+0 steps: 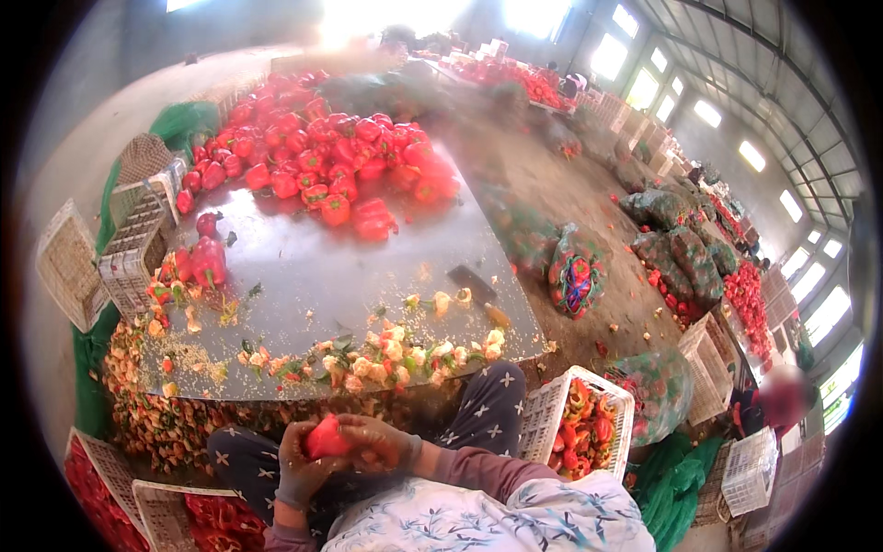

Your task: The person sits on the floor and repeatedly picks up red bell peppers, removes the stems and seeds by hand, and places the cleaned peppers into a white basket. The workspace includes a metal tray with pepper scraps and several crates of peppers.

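Note:
Above my lap, a red bell pepper [325, 439] is held between my two gloved hands. My left hand [301, 464] cups it from the left and below. From the right, my right hand [381, 441] closes over it, and its fingers hide that side. Just ahead, cut cream-coloured pepper cores [376, 369] with green stems line the near edge of a metal-topped table [296, 265]. A dark blade [472, 284], apparently a knife's, lies on the tabletop to the right. Whole red bell peppers [303, 148] are heaped at the table's far end.
At my right stands a white plastic crate [579, 386] of red pepper pieces. Crates [172, 514] of red peppers sit at my lower left, near discarded cores [165, 421] below the table. Filled mesh sacks [576, 272] rest on the floor; a person [776, 400] is at far right.

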{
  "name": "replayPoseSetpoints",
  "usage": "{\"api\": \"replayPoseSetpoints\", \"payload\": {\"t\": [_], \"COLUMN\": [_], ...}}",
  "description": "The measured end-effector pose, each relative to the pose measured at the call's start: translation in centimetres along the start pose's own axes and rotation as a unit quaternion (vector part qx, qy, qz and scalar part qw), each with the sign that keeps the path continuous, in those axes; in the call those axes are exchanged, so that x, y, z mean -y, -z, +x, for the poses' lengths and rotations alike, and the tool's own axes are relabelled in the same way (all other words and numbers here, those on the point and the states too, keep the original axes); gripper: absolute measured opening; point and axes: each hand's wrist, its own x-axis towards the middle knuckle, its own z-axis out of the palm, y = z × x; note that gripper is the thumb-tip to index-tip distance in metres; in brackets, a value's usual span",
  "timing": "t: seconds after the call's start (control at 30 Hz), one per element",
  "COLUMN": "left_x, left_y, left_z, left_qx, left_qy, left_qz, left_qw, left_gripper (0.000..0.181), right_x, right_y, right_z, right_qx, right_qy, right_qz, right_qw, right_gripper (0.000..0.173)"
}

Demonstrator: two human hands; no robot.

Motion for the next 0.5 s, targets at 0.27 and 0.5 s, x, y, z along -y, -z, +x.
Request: {"api": "replayPoseSetpoints", "payload": {"t": [0.27,0.5], "left_x": [-1.2,-1.5], "left_y": [1.7,3.2], "left_z": [0.0,-1.4], "left_qx": [0.006,-0.01], "left_qy": [-0.045,0.017], "left_qz": [0.017,0.013], "left_qw": [0.999,1.0], "left_gripper": [0.062,0.053], "right_x": [-2.9,0.8], "right_y": [0.3,-4.9], "right_z": [3.4,2.1], "right_qx": [-0.032,-0.059], "right_qy": [0.042,0.103], "right_qz": [0.074,-0.118], "right_qw": [0.996,0.986], "right_gripper": [0.035,0.025]}}
